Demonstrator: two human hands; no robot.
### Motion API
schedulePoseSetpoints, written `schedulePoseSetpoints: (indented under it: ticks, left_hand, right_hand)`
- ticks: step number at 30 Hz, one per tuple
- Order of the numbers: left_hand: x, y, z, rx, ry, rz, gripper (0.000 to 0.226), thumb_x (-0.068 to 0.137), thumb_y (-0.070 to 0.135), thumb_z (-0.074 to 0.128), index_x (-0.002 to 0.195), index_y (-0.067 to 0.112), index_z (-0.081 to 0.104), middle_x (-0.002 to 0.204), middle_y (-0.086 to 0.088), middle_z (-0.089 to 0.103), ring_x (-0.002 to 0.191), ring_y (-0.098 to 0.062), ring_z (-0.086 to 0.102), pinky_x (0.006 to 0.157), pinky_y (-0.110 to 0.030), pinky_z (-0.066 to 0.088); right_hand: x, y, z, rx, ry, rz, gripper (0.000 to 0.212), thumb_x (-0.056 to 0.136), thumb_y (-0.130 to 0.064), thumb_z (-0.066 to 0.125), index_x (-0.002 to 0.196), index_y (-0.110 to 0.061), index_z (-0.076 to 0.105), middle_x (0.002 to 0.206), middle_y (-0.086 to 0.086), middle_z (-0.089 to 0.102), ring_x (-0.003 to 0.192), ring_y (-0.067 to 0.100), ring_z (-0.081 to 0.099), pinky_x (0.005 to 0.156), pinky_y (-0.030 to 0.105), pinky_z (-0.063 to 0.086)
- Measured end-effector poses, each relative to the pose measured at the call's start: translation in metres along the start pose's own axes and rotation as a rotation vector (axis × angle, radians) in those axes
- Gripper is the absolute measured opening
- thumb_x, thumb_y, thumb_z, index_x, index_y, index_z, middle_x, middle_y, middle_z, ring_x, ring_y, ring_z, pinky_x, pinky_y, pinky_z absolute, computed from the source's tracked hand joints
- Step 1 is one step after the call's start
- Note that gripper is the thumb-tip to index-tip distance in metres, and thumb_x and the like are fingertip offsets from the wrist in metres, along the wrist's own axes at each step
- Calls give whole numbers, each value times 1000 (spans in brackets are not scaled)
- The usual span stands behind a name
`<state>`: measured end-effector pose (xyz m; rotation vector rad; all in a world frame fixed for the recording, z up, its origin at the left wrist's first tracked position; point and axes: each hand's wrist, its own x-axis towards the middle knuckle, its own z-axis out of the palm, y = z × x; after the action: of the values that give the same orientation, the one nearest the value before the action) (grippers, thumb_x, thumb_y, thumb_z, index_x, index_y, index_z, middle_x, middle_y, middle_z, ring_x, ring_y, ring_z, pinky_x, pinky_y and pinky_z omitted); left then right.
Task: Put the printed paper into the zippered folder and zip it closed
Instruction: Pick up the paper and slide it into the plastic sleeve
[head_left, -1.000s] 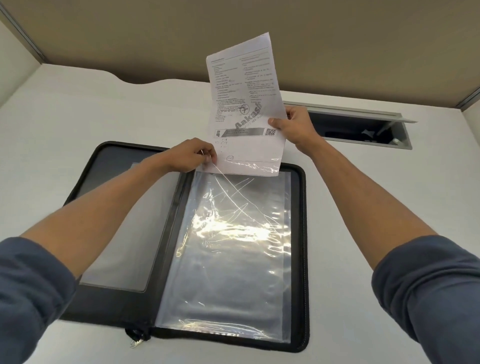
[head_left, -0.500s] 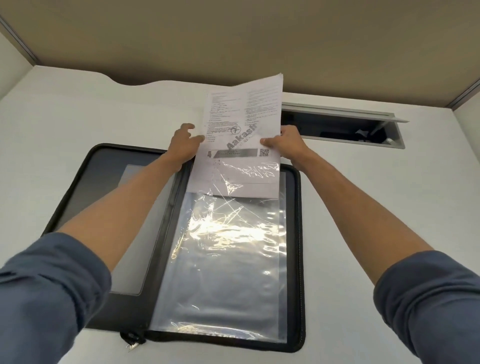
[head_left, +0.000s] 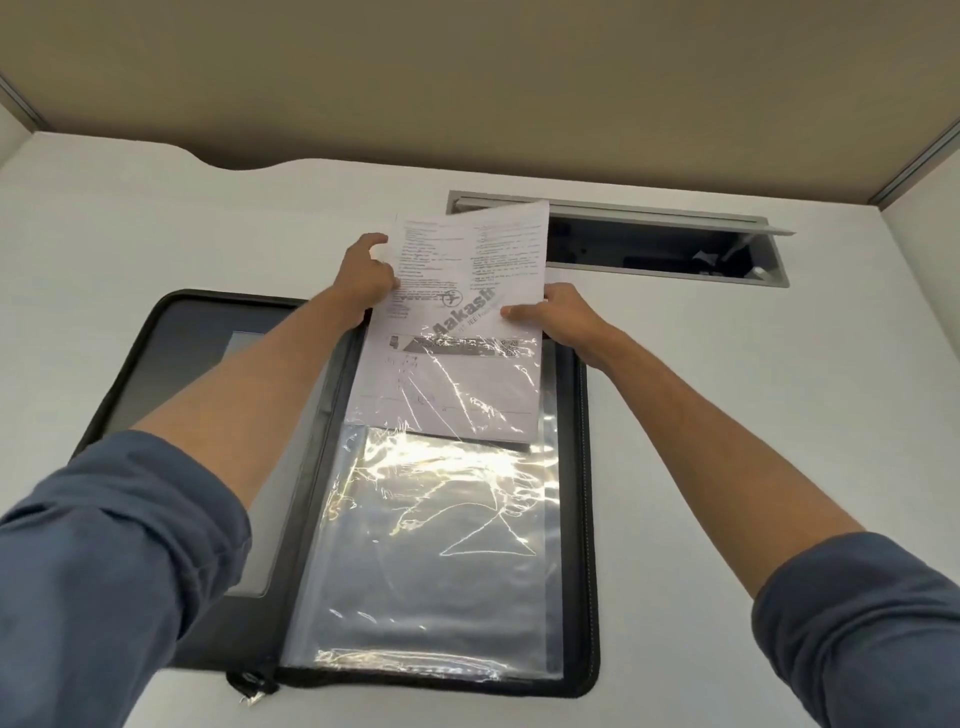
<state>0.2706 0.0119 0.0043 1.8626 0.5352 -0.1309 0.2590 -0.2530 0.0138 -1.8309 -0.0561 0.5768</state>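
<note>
A black zippered folder (head_left: 589, 467) lies open flat on the white desk. Clear plastic sleeves (head_left: 436, 545) cover its right half. The printed paper (head_left: 467, 270) stands partly inside the top sleeve, its lower part behind the glossy plastic, its upper part sticking out past the folder's far edge. My left hand (head_left: 366, 275) grips the paper's left edge. My right hand (head_left: 558, 319) pinches its right edge, thumb on the print. The zipper pull (head_left: 249, 688) hangs at the folder's near spine.
A grey cable hatch (head_left: 670, 244) is open in the desk just beyond the paper. A beige partition wall (head_left: 467, 78) rises behind the desk. The folder's left half shows a grey inner pocket (head_left: 249, 353).
The paper has slid down deeper into the clear sleeve. Both hands moved lower and forward with it, and my left hand shifted from the sleeve's mouth to the paper's left edge.
</note>
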Motion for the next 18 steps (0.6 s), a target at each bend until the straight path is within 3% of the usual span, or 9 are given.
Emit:
schedulePoseSetpoints:
  ticks: [2,5,9,13,16,18]
  left_hand:
    - [-3,-4,2,76,-3,36,61,88,-5,49,143,21,38,111,-8,59,97,-21,56,81,-30,47]
    - [-4,-5,3,114,26,55,59,87,6,48,143,21,36,125,-6,55,103,-20,52,85,-29,42]
    - [-1,3,5,92,5,70,49,84,6,49,131,18,49,124,-4,56,113,-24,52,84,-30,42]
    - [7,11,4,-3,20,27,57,90,4,52,143,19,39,140,-8,44,111,-22,46,83,-32,41]
    - [12,13,0,-29,5,73,53,90,-1,54,139,18,46,124,-10,53,105,-22,51,82,-32,45]
    - [13,12,-3,16,-2,111,49,88,-6,55,133,15,54,104,-13,57,97,-22,55,81,-32,47]
  right_hand:
    - [2,-1,1,48,88,-26,37,89,-16,68,124,-16,60,128,3,64,93,5,65,60,11,53]
    - [7,-3,0,47,233,-65,46,93,-9,62,135,-15,44,131,7,61,101,17,64,73,22,56]
    - [7,-2,-1,-28,242,-122,57,93,-3,59,142,-18,37,133,7,59,110,20,63,87,37,57]
    - [2,-1,0,-39,225,-123,58,91,-4,62,141,-18,37,134,8,59,112,22,62,87,40,58]
    - [-1,2,1,-58,171,-107,60,90,-3,63,142,-20,37,136,7,57,116,23,61,88,39,57]
    - [-3,5,0,-77,138,-111,60,89,-3,64,141,-19,39,136,6,58,115,22,61,79,29,58]
